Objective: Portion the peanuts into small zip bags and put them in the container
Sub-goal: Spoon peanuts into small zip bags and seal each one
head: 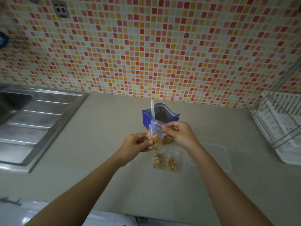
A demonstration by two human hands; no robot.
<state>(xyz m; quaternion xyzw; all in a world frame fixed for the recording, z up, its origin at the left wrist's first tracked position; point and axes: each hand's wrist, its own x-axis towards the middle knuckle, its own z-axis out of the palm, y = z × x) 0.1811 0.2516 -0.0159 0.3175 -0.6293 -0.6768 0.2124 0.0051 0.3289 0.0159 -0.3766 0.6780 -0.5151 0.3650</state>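
Note:
A small clear zip bag (154, 134) holding peanuts hangs above the counter between both hands. My left hand (136, 143) grips its lower part around the nuts. My right hand (178, 132) pinches its top edge. Behind them stands an open blue peanut pouch (147, 117) with a white spoon (152, 108) sticking out of it. Below my hands lies a shallow clear plastic container (216, 154) on the counter. Two filled small bags (158, 161) (171, 163) lie flat inside it, side by side.
A steel sink with a ribbed drainboard (32, 121) fills the left of the beige counter (101, 160). A white dish rack with a wire frame (280, 126) stands at the right. The mosaic tiled wall (146, 46) rises behind the pouch.

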